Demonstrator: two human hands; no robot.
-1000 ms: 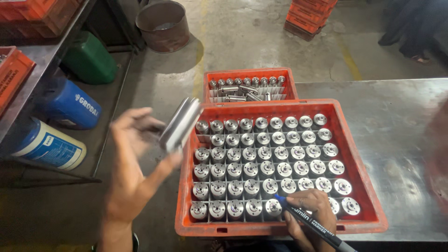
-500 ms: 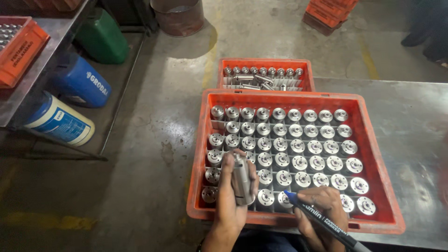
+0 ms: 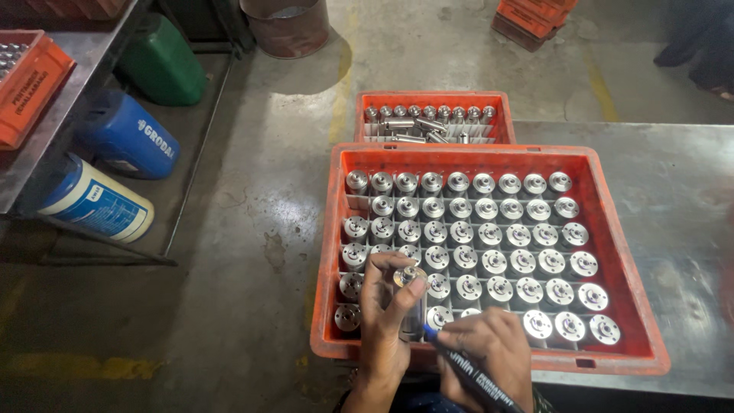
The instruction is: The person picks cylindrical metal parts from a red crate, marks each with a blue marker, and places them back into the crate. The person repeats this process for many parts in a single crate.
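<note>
A smooth, shiny metal cylinder (image 3: 411, 300) is gripped upright in the left hand (image 3: 384, 315), whose fingers are wrapped closely round it, over the near left corner of a red plastic crate (image 3: 333, 252). A dark marker pen (image 3: 468, 372) is held in the right hand (image 3: 489, 352), with its blue tip set against the cylinder's lower side. The crate is filled with rows of like cylinders (image 3: 497, 237), round-topped and standing on end in a divider grid; a few cells by the left wall are seen open. The crate is set on a dull grey metal tabletop (image 3: 673, 191), its left wall hanging past the table's left edge. A smaller red crate (image 3: 434, 99) is placed touching the far wall. Bare tabletop is left to the right. Below, a stained concrete floor (image 3: 252, 229) is seen, with blue drums (image 3: 115, 168) and a green can (image 3: 160, 65) under a shelf at the left.
</note>
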